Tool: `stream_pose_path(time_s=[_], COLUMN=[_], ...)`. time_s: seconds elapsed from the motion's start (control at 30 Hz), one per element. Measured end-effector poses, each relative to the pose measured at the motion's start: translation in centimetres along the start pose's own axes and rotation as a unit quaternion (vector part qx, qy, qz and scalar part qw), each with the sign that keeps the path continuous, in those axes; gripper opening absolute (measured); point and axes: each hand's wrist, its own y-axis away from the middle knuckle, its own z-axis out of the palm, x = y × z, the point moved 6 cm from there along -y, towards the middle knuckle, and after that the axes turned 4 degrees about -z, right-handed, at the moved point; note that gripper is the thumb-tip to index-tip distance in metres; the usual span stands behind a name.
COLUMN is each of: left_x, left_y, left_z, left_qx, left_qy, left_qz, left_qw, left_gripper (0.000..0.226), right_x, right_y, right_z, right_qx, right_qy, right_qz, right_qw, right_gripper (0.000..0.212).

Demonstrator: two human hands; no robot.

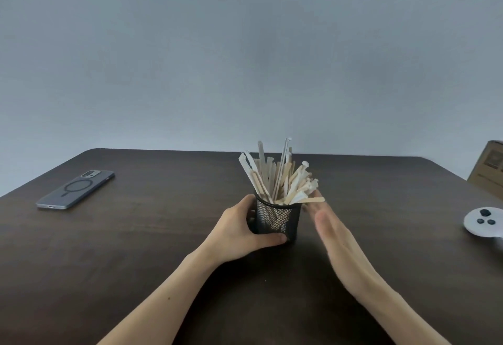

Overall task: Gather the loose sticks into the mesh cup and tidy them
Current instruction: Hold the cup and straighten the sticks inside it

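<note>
A black mesh cup (280, 220) stands upright in the middle of the dark wooden table (136, 249). It is packed with several pale wooden and paper-wrapped sticks (275, 178) that fan out above the rim, some leaning right. My left hand (239, 233) wraps around the cup's left side and base. My right hand (326, 224) is flat with fingers extended just right of the cup, its blurred fingertips against the sticks that lean over the rim. No loose sticks lie on the table.
A phone in a grey case (76, 190) lies face down at the far left. A white controller (484, 223) sits at the right edge. A cardboard box (490, 170) stands at the far right corner.
</note>
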Motion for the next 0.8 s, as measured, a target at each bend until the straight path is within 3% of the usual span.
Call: stream_pose_path(time_s=[0.07,0.1,0.27,0.33,0.37,0.4,0.47,0.5,0.53,0.63,0.8], left_x=[0.0,0.0,0.3,0.3,0.2,0.2,0.3,0.3,0.3,0.4,0.4], left_y=[0.0,0.0,0.2,0.3,0.4,0.4,0.5,0.4,0.3,0.1,0.2], left_z=[0.0,0.0,0.1,0.0,0.0,0.0,-0.1,-0.1,-0.1,-0.3,0.0], left_qx=[-0.002,-0.002,0.000,0.002,0.001,0.002,0.005,0.007,0.011,0.043,0.014], left_qy=[0.002,0.001,0.000,-0.002,0.000,0.003,0.001,-0.003,-0.004,-0.007,-0.006], left_qz=[-0.003,-0.003,-0.006,-0.011,-0.012,-0.010,-0.004,-0.002,0.000,0.000,0.007], left_qw=[1.000,1.000,1.000,1.000,1.000,1.000,1.000,1.000,1.000,0.999,1.000], left_gripper=[0.074,0.075,0.075,0.070,0.069,0.070,0.072,0.071,0.071,0.071,0.068], right_x=[0.3,0.6,-1.4,1.5,5.2,7.8,7.8,5.6,3.9,2.0,2.2], right_y=[-0.3,-0.6,-2.7,-2.7,-3.3,-3.5,-2.7,-2.0,-1.7,-1.7,-1.8], right_z=[-0.8,-1.1,-0.2,-1.6,-3.2,-3.7,-1.7,-0.6,0.5,1.4,1.0], right_qx=[0.044,0.059,0.065,0.032,0.073,0.087,0.013,-0.016,-0.005,0.030,0.057], right_qy=[-0.028,-0.046,-0.067,-0.058,-0.070,-0.105,-0.078,-0.074,-0.050,0.049,0.089], right_qz=[0.034,0.050,0.048,0.018,0.048,0.058,0.045,0.078,0.094,0.034,0.002], right_qw=[0.998,0.996,0.994,0.998,0.994,0.989,0.996,0.994,0.994,0.998,0.994], right_gripper=[0.102,0.109,0.068,0.041,0.032,0.032,0.029,0.023,0.025,0.053,0.046])
